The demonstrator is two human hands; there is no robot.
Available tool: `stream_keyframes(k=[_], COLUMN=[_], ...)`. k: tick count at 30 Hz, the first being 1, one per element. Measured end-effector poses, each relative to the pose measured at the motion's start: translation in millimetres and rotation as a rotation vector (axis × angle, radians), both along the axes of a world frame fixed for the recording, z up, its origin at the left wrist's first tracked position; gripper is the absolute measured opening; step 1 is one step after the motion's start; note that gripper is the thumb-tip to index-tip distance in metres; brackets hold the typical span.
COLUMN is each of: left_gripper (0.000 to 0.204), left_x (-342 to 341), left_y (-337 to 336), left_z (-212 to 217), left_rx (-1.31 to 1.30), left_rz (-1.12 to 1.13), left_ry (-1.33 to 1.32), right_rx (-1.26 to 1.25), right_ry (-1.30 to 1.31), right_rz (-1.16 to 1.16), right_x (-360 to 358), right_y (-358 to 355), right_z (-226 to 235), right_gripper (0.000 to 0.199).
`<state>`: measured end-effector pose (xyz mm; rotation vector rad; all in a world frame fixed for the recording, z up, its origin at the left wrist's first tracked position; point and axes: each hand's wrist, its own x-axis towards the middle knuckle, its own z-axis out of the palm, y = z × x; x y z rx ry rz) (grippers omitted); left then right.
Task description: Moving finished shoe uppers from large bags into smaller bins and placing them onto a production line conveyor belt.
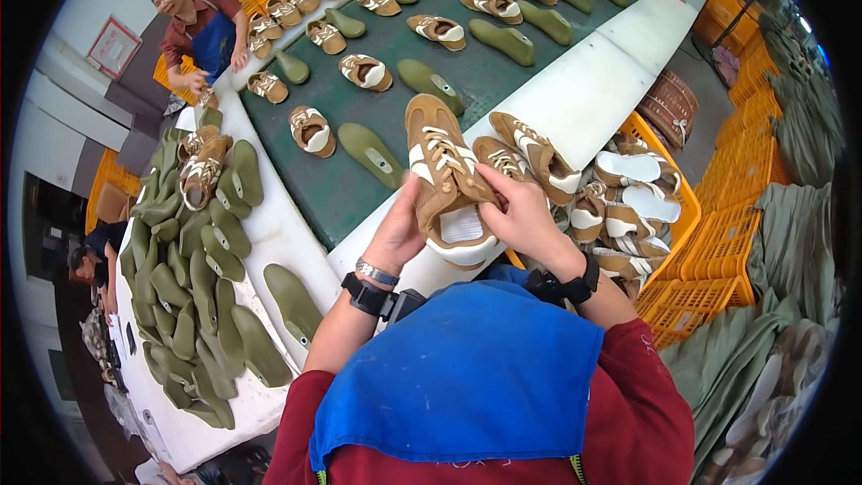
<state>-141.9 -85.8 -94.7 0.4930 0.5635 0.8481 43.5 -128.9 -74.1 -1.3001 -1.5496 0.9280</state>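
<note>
Between my two hands is a brown sneaker (pixel 434 145) with white stripes and laces, its toe pointing away and its opening toward me. My left hand (pixel 401 226) grips its left side near the heel. On the other side my right hand (pixel 530 213) holds the collar, thumb by the opening. Beside it on the white ledge (pixel 620 67) lie two similar shoes, one a brown sneaker (pixel 536 151) angled toward the right. A green shoe last (pixel 370 154) rests on the green conveyor belt (pixel 292 148) just left of the held sneaker.
Rows of sneakers and lasts cover the belt. Many green lasts are heaped on a white table (pixel 269 341) at left. An orange crate (pixel 687 216) full of sneakers stands at right, near stacked orange crates (pixel 727 242). Across the belt a person (pixel 202 27) in a blue apron handles a shoe.
</note>
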Motion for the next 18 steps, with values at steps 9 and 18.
stream_keyframes(k=[9,18], left_gripper=[0.037,0.041], left_x=[-13,-81], left_y=[19,9], left_z=[-19,-97], left_rx=[-0.016,0.027], left_rz=[0.043,0.219], left_ry=[-0.016,0.194], right_rx=[0.118,-0.077], right_ry=[-0.172,-0.294], right_rz=[0.025,-0.381], right_x=[-5,85], right_y=[1,-9], right_z=[15,-53], right_gripper=[0.042,0.031])
